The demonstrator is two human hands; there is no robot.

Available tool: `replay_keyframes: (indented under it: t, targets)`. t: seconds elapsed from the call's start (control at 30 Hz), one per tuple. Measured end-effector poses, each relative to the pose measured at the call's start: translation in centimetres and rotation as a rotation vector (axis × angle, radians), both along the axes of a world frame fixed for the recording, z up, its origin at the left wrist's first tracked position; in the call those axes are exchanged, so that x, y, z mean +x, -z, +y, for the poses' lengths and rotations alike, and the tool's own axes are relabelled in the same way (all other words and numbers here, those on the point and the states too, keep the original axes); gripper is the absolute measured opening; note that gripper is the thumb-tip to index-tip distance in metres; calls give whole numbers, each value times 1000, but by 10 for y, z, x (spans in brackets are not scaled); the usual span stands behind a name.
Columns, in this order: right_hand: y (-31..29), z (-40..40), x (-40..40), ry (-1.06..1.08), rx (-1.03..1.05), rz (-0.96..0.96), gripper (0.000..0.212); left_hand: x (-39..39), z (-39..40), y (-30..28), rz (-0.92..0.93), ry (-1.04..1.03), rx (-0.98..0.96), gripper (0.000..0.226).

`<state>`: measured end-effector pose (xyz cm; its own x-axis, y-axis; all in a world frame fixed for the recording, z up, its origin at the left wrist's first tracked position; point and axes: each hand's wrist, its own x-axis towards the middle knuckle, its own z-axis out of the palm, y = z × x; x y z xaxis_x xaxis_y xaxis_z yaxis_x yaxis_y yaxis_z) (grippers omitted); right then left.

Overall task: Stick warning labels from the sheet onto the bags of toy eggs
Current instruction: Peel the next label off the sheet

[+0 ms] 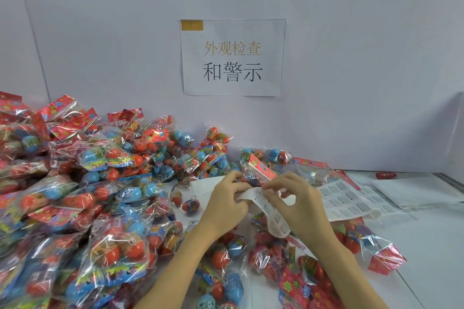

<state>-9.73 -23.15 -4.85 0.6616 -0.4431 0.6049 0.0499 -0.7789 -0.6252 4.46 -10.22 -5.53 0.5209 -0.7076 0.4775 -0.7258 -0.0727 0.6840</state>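
Head view: I see the left hand point(226, 202) gripping the curled label strip point(270, 208), probably to steady the backing, while the right hand point(298, 204) pinches at its top edge, seemingly peeling a label. Wrists angle inward, fingers bent. A bag of toy eggs point(261, 167) lies just behind the strip; the label sheet point(351, 202) lies right of it on the bench point(426, 246).

Bright, even light; wide-angle edge distortion.

The white desk point(426, 246) carries heaped bags of toy eggs point(75, 195), label sheets point(351, 202) and one loose red egg point(386, 175).
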Motion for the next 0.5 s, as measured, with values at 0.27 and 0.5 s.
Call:
replay_keyframes:
  t: [0.27, 0.5]
  targets:
    - [-8, 2, 1, -12, 255, -100, 17, 2, -1, 0, 102, -41, -45, 16]
    - [-20, 1, -6, -113, 752, -276, 10, 5, 12, -20, 481, 88, -135, 77]
